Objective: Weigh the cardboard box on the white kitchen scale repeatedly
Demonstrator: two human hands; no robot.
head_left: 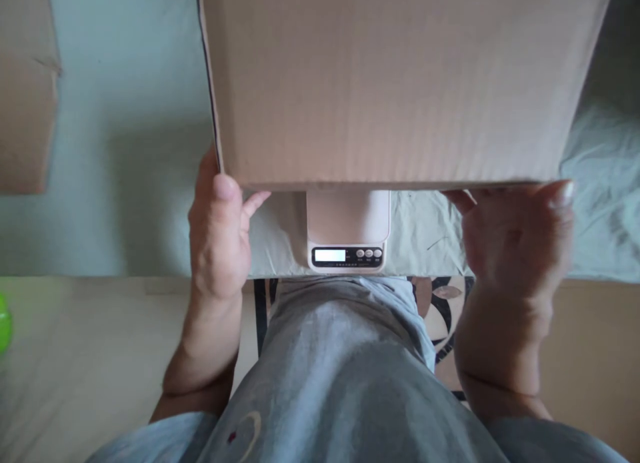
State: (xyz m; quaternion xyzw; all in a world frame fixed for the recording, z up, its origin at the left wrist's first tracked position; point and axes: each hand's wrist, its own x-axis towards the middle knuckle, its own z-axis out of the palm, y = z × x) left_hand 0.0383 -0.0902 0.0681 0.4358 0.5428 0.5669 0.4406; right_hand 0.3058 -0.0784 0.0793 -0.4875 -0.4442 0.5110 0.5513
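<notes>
A large brown cardboard box [390, 83] is held up above the table, its near edge toward me. My left hand [220, 230] grips its near left corner, the thumb on the side and the fingers partly beneath. At the near right corner, my right hand [520, 236] has its thumb on the edge and fingers under the box. Below the box sits a white kitchen scale [347, 223] with a lit display and several round buttons. The box hides the back of the scale; the digits are too faint to read.
A pale green cloth [150, 116] covers the table, whose front edge runs just before my body. Another piece of cardboard [25, 116] lies at the far left. A bright green object [4, 323] shows at the left edge, over the light floor [90, 370].
</notes>
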